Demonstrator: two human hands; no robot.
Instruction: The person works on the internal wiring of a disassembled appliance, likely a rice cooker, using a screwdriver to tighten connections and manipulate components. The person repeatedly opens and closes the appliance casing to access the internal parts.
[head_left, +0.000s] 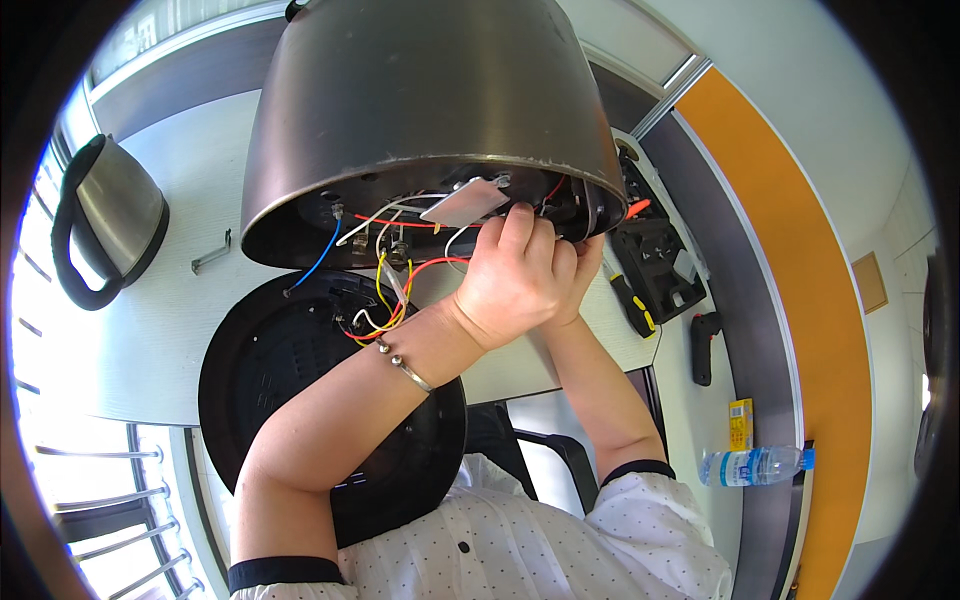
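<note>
A rice cooker body (427, 82) in brushed metal lies on its side, its open underside facing me. My left hand (514, 281), wrist ringed by a metal bracelet (412, 375), has its fingers curled at the right part of that opening. What the fingertips touch is hidden. Just behind it, my right hand (581, 289) is at the cooker's lower right rim, largely covered by the left. A flat metal plate (469, 202) sticks out of the opening beside my left fingers. Blue (319, 259), red, yellow and white wires run between the housing and a black base cover (255, 375).
An electric kettle (120, 214) and a small metal bracket (212, 251) are at left. To the right are a black tool case (660, 262), a yellow-black screwdriver (634, 307), a black-handled tool (703, 349), a yellow box (740, 424) and a water bottle (754, 466).
</note>
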